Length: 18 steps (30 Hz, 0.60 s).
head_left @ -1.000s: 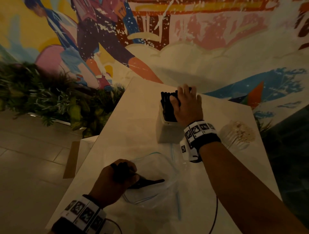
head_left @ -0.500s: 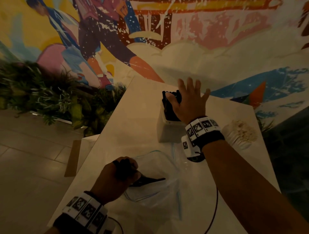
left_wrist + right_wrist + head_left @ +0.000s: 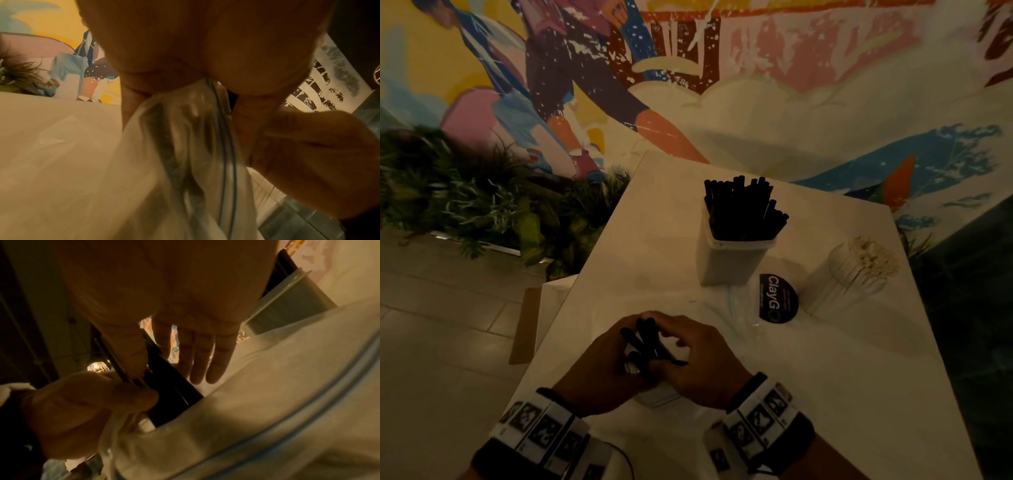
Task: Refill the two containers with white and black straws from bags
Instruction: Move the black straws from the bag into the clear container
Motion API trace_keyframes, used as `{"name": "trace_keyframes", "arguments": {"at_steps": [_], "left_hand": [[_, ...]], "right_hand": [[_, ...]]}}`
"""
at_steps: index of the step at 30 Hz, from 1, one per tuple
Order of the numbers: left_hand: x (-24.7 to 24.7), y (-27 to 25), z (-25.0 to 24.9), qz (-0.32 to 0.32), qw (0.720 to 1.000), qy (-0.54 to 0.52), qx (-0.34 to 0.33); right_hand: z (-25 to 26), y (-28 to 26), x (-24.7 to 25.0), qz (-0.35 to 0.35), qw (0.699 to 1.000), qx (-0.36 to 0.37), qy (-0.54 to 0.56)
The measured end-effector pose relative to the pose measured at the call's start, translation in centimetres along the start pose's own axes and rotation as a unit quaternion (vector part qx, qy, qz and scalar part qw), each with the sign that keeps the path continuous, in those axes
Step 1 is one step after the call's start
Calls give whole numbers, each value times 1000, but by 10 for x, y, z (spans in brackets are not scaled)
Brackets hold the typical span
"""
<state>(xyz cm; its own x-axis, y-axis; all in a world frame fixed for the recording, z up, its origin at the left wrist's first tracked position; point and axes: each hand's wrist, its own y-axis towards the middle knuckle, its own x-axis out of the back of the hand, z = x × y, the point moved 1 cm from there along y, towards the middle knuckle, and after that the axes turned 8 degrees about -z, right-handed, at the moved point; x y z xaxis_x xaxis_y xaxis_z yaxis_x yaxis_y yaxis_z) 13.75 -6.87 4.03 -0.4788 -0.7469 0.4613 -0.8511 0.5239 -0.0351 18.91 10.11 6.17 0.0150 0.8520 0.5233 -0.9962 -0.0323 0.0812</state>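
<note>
Our left hand (image 3: 599,370) is clamped round a small bunch of black straws (image 3: 645,344), together with the gathered mouth of the clear bag (image 3: 185,146) they come from; the left wrist view shows the plastic bunched in that fist. Our right hand (image 3: 698,363) meets it from the other side: in the right wrist view its thumb and forefinger appear to pinch the straws while the other fingers (image 3: 205,356) stay straight and apart (so the pinch looks light). Both hands sit on the near side of the square tub (image 3: 736,260), well apart from it, over the white table (image 3: 859,377). That tub already stands crowded with black straws, some leaning out over its rim. Just right of the tub lies a dark round sticker (image 3: 778,298), and further right the round clear holder (image 3: 856,274) with white straws (image 3: 873,255). The risks, as we judge them: the bag film could drag along with the bunch and spill the remaining straws, a loose pinch could let the bunch fan and drop, and pushing more into so full a tub could tip it or knock leaning straws out.
</note>
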Motion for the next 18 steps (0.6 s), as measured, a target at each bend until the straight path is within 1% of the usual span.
{"name": "trace_keyframes", "arguments": {"at_steps": [1,4,7,9,12,14,15,17,18], "left_hand": [[0,0,1,-9,1000,3,-2],[2,0,-7,-38,999,2,2],[-1,-1,-14,-38,999,5,14],[-2,0,-12,-41,998,1,45],[-2,-2,-12,-41,996,-29,71],[-1,-3,-14,-34,996,-28,77],[-1,-3,-15,-27,996,-25,81],[-1,-2,-17,-13,997,-6,74],[-1,-1,-18,-4,998,4,68]], "right_hand": [[-1,0,-3,-19,1000,8,0],[-2,1,-9,-42,999,29,-3],[-5,0,-10,-79,995,57,2],[-7,1,-6,-111,993,47,18],[-10,0,3,-146,987,-6,69],[-9,-1,6,-129,986,-16,106],[-7,-1,6,-111,988,-10,105],[-2,0,0,-71,995,12,74],[0,2,-5,-62,996,32,49]]}}
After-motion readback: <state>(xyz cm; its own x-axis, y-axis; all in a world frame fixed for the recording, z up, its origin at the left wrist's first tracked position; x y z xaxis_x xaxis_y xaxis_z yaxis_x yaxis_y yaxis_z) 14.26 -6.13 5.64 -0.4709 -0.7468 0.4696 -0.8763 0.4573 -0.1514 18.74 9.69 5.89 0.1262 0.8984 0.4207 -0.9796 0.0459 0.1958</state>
